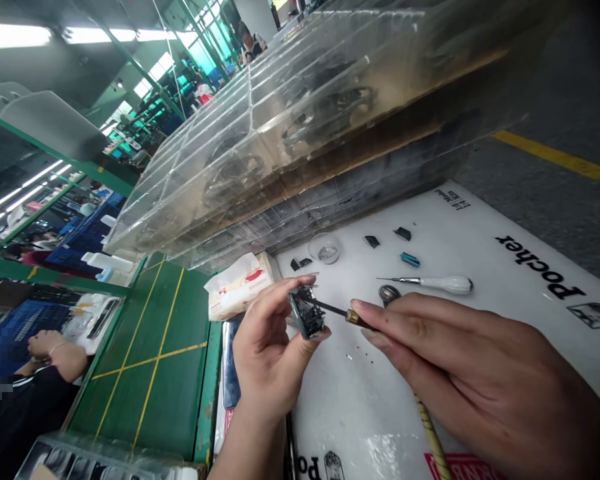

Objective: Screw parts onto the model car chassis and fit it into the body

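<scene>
My left hand (pixel 273 343) pinches a small dark plastic part (pixel 306 313) between thumb and fingers above the white work surface. My right hand (pixel 460 360) grips a thin dark screwdriver (pixel 337 309) with a brass collar, its tip at the inside of the dark part. On the surface beyond the hands lie a white-handled tool (pixel 447 285), a blue piece (pixel 410 259), dark pieces (pixel 371 241) and a small clear dish (pixel 325 250). A round metal object (pixel 389 293) is partly hidden behind my right hand.
Stacked clear trays (pixel 260 133) rise behind the work surface. A tissue pack (pixel 243 287) and a phone-like dark object (pixel 231 367) sit left of it. Further left is a green belt (pixel 145 347) with yellow lines, and another person's hands (pixel 55 353) beyond.
</scene>
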The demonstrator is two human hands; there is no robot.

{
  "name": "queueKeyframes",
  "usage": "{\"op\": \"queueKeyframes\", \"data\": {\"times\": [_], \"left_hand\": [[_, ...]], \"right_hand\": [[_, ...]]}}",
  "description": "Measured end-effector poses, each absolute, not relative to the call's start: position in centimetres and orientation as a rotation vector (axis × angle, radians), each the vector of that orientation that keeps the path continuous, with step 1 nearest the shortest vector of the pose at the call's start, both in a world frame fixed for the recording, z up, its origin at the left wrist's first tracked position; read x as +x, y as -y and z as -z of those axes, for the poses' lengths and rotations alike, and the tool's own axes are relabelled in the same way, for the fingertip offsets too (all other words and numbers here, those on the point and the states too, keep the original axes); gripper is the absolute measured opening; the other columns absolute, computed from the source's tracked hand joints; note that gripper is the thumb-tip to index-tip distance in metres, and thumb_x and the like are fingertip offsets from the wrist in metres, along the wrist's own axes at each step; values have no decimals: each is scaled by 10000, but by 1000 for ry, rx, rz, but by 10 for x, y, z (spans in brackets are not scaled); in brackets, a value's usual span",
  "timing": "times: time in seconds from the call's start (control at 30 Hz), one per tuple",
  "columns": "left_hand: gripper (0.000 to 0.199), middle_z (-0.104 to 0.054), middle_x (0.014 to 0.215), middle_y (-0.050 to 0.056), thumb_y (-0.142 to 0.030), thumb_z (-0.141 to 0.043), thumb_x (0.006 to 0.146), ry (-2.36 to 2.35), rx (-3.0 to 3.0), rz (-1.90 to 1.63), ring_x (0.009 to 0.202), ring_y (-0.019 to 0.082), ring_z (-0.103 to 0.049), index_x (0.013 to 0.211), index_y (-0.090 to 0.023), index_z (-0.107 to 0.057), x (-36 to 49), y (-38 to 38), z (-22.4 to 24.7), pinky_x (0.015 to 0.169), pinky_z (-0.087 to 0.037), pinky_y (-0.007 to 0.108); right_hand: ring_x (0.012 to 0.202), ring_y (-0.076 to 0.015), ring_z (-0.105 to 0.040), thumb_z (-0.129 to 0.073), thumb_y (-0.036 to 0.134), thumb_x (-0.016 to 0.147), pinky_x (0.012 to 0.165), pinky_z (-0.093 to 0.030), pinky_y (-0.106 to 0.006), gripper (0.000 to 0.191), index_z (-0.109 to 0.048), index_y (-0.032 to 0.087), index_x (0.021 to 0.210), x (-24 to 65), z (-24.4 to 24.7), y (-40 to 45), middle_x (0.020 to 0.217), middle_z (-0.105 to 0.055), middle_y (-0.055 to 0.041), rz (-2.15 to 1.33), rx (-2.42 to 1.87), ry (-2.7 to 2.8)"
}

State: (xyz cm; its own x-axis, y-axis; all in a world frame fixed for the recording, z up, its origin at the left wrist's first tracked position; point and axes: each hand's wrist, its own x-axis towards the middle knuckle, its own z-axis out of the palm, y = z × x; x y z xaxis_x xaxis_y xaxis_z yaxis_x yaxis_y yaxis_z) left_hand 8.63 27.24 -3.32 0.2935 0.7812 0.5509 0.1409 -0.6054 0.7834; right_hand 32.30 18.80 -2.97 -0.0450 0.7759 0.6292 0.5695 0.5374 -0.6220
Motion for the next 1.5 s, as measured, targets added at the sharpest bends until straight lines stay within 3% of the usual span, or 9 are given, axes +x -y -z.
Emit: {"op": "queueKeyframes", "data": {"times": [0.33, 0.57, 0.77, 0.97, 1.2, 1.5], "left_hand": [[645, -829, 1500, 104, -141, -982, 948, -876, 2088, -1433, 1437, 334, -783, 1539, -326, -801, 86, -273, 39, 1302, -607, 540], [649, -845, 1481, 78, -141, -1004, 936, -825, 1968, -1438, 1422, 292, -800, 1527, -319, -804, 92, -271, 39, 1297, -633, 490], [635, -826, 1514, 85, -225, -1011, 955, -801, 1888, -1456, 1445, 324, -796, 1541, -344, -800, 94, -270, 44, 1272, -660, 514], [622, -796, 1541, 134, -533, -974, 991, -716, 1762, -1448, 1515, 392, -745, 1538, -291, -805, 88, -273, 53, 1288, -638, 571], [604, -801, 1556, 129, -478, -966, 1013, -609, 1693, -1404, 1515, 346, -750, 1556, -282, -790, 86, -276, 55, 1292, -631, 491], [580, -789, 1545, 147, -475, -939, 1033, -624, 1698, -1398, 1515, 397, -738, 1560, -289, -783, 84, -275, 58, 1247, -663, 624]], "right_hand": [[1079, -247, -901, -600, 93, 1184, 763, -740, -267, 354, -798, 143, 1473, 324, 31, -189, 1194, -903, -127, -249, -1142, 1720], [1022, -234, -896, -603, 86, 1187, 754, -728, -272, 344, -794, 125, 1470, 323, 30, -190, 1202, -900, -138, -228, -1130, 1719], [1030, -237, -893, -604, 82, 1188, 777, -729, -262, 330, -806, 100, 1449, 323, 29, -191, 1189, -894, -159, -199, -1126, 1710], [1021, -224, -889, -603, 76, 1186, 767, -720, -247, 341, -815, 115, 1451, 322, 32, -190, 1204, -891, -144, -206, -1133, 1707], [1047, -229, -885, -616, 100, 1188, 806, -719, -263, 322, -824, 129, 1431, 322, 32, -192, 1204, -893, -129, -211, -1154, 1696], [1032, -239, -884, -610, 129, 1194, 822, -727, -288, 292, -817, 156, 1398, 321, 30, -190, 1194, -903, -105, -202, -1165, 1721]]}}
